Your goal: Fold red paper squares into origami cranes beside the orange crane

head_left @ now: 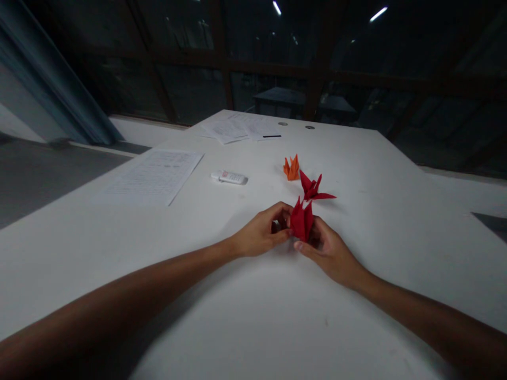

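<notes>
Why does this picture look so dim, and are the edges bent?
Head view: dim room, ceiling strip lights reflected in dark windows; the white table is brightest. Soft shadows under both forearms. Wide lens bows the table edges. The red origami between the left hand and right hand looks fairly sharp.

Both bare forearms are being stretched forward, the left hand (259, 232) and right hand (328, 250) being pinched together fingertip to fingertip.

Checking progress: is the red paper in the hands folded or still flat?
Folded: the red paper piece stands in pointed flaps between the left hand and right hand.
</notes>
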